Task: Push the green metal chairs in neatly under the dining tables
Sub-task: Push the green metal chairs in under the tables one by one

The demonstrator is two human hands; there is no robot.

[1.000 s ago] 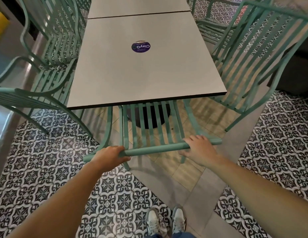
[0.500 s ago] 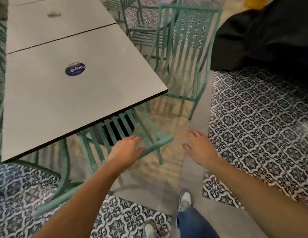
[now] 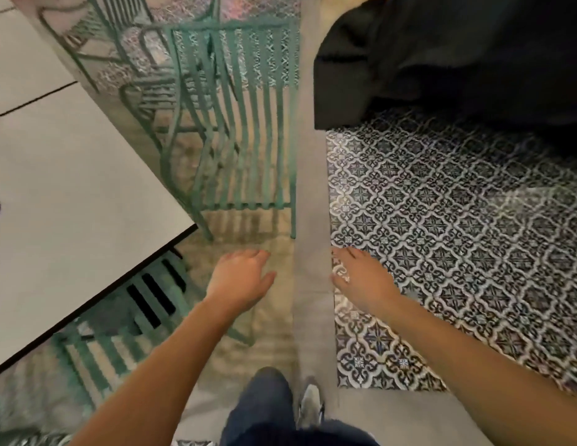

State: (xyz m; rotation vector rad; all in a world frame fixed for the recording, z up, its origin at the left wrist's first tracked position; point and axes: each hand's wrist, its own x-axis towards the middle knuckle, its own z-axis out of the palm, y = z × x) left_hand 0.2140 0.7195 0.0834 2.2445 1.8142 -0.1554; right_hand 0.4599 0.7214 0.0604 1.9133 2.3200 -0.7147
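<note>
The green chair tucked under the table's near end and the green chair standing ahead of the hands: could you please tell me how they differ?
The tucked chair sits mostly beneath the table, only its slatted back showing; the chair ahead stands beside the table's corner, its seat out in the open. The tucked chair lies just left of the left hand; the chair ahead stands beyond both hands, untouched. Both are green slatted metal.

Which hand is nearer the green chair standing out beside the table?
Left. The left hand hovers just below the chair; the right hand is off toward its right.
</note>
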